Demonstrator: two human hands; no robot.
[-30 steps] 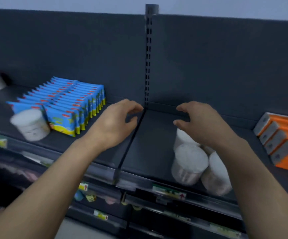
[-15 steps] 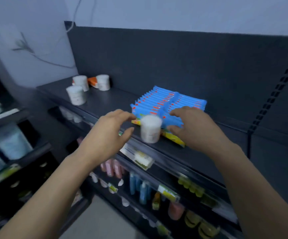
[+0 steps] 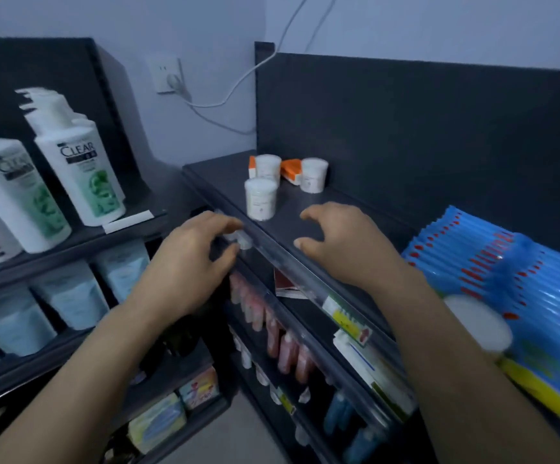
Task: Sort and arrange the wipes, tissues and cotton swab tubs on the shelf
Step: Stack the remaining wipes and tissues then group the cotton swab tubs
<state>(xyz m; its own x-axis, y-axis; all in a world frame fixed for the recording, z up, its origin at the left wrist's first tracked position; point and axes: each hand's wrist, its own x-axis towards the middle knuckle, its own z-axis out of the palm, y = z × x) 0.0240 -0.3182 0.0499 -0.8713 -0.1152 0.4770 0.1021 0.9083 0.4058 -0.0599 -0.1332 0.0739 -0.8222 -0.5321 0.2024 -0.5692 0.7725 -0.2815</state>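
1. Blue wipes packs [image 3: 506, 279] stand in neat rows at the right of the shelf [image 3: 225, 175], with a blurred cotton swab tub [image 3: 476, 326] in front of them. At the left end, the nearest tub [image 3: 260, 199], two further tubs [image 3: 313, 175] and the orange packs [image 3: 290, 170] sit mixed, so the sorting looks far from finished.
2. The left hand [image 3: 188, 262] and right hand [image 3: 342, 249] hover near the nearest tub, fingers spread and loosely curled, holding nothing.
3. Since half a second ago, the view has swung left and both hands have left the tub by the wipes.
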